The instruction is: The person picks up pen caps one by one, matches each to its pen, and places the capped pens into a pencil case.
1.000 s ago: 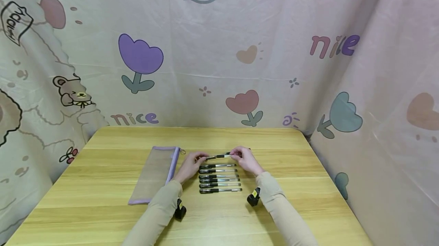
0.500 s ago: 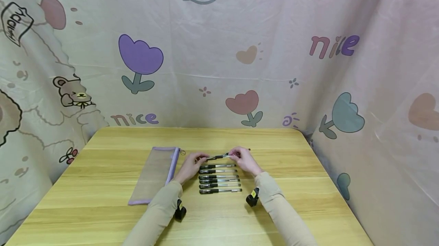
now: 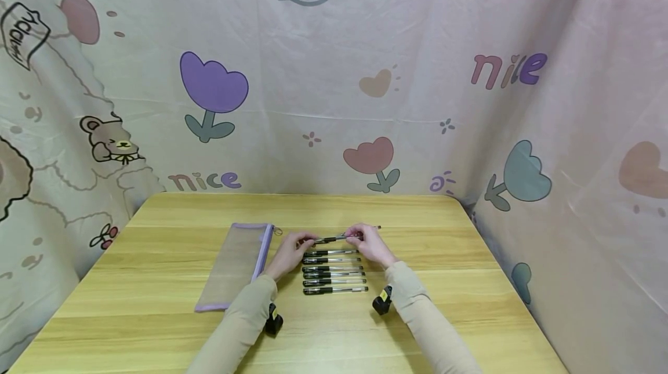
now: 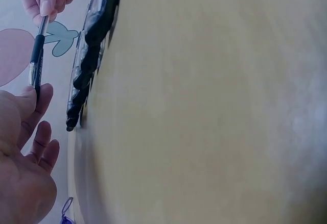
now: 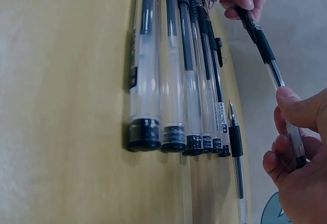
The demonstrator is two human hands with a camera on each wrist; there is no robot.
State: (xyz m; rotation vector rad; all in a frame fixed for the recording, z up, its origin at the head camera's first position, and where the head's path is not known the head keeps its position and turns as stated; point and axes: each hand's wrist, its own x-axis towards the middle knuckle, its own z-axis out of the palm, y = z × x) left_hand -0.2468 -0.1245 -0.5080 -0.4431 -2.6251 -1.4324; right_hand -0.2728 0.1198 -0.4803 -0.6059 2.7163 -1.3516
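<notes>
My left hand [image 3: 288,253] pinches the black cap end of a gel pen [image 3: 330,240] between thumb and index finger. At the other end, my right hand [image 3: 371,245] grips the clear barrel, its fingers curled round it in the right wrist view. The pen [image 5: 265,50] spans the gap between both hands, above the table, with its dark rubber grip showing. Nearer the person, several capped gel pens [image 3: 334,282] lie side by side in a row. An uncapped pen [image 5: 235,145] lies beyond that row, its metal tip bare, partly hidden by my right hand in the head view.
A mesh zip pouch [image 3: 235,264] with purple edging lies flat to the left of the pens, beside my left forearm. A small black piece [image 5: 219,50] sits past the row. The wooden table [image 3: 449,316] meets a patterned curtain [image 3: 313,130] behind.
My right hand has shifted slightly left along the pen, and more of the uncapped pen's far end shows behind it. The left hand keeps its place.
</notes>
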